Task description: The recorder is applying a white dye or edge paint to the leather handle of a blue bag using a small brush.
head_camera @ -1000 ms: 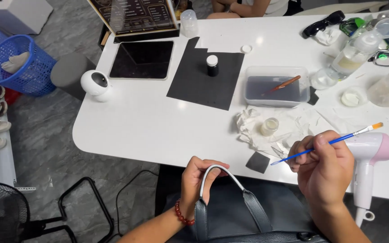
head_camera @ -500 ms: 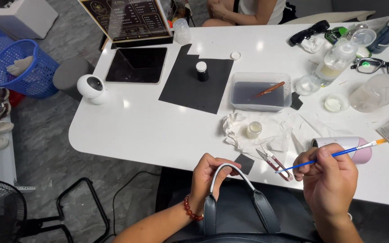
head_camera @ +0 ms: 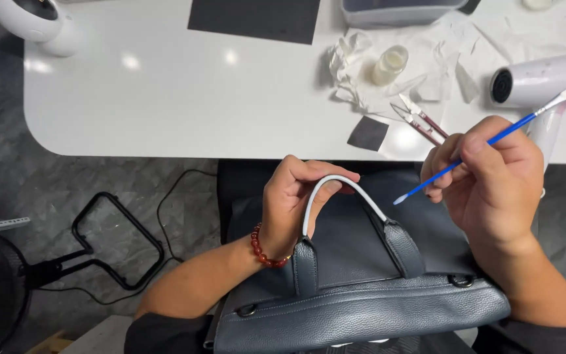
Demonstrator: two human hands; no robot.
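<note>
The left hand (head_camera: 293, 203) has its fingers curled shut around the pale-edged handle (head_camera: 342, 190) of a dark grey leather bag (head_camera: 361, 288) that lies on the person's lap, just below the table edge; a red bead bracelet (head_camera: 263, 252) rings that wrist. The right hand (head_camera: 492, 187) pinches a blue-handled paintbrush (head_camera: 492, 139) between thumb and fingertips, its white tip hanging just beside the handle's arch, not touching it. Beyond, on the white table (head_camera: 165, 98), lie small snips (head_camera: 419, 119), a dark square patch (head_camera: 368, 134), crumpled tissue (head_camera: 355, 65) around a small jar (head_camera: 389, 64), and a white hair dryer (head_camera: 538, 82)
</note>
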